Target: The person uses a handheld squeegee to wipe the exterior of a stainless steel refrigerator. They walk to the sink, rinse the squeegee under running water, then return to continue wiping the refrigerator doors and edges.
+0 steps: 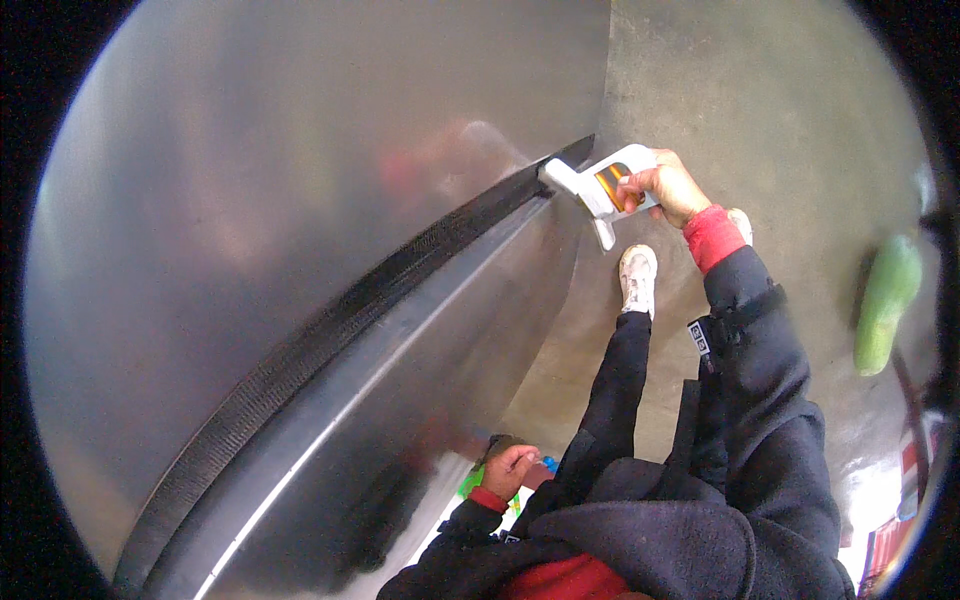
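Observation:
My right hand (664, 187) grips a white plastic bottle-like tool (600, 187) with a brown-and-yellow label and a T-shaped end. That end meets or overlaps the upper end of a black ribbed strip (360, 292), which curves across a large shiny grey metal surface (262, 150). Below the strip runs a metal edge with a bright line (322, 442). Low in the picture, near my body, my left hand (508, 471) has its fingers curled; whether anything lies inside them is hidden.
A long green gourd-like object (889, 304) lies on the grey floor (750, 97) at the right. My white shoe (638, 277) stands near the metal panel. Green and blue items show behind my left hand. Red-and-white things are at the lower right rim.

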Available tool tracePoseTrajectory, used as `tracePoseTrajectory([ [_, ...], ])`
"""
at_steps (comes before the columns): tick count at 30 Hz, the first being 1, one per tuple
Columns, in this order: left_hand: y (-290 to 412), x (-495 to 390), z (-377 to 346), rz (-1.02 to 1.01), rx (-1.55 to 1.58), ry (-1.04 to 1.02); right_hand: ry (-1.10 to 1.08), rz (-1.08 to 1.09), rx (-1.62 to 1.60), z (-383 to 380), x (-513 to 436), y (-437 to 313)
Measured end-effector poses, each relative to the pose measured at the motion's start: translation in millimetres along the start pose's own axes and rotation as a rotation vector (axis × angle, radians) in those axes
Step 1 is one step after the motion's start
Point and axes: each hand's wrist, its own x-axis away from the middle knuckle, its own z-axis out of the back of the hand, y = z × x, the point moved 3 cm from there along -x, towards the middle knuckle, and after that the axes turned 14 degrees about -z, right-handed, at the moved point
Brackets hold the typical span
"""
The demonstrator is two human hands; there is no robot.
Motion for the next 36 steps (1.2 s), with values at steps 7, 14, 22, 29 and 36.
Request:
tracePoseTrajectory([
  [7, 19.9, 17.3, 1.5, 0.034, -0.126, -0.074, 0.223, 0.084, -0.229, 14.3, 3.8, 7.6],
  [14, 48.0, 7.6, -19.2, 0.060, -0.179, -0.041, 0.104, -0.027, -0.313, 11.7, -12.8, 22.6],
  [22, 47.4, -14.9, -10.2, 0.108, -0.133, -0.076, -0.096, 0.066, -0.400, 7.9, -2.0, 18.6],
  [29, 28.6, -50.4, -30.4, 0.136, -0.178, -0.080, -0.327, 0.056, -0.380, 2.8, -25.4, 28.6],
  [36, 21.3, -39.6, -4.2, 0.085, -0.008, -0.023, -0.169, 0.055, -0.271, -12.0, -22.9, 32.3],
])
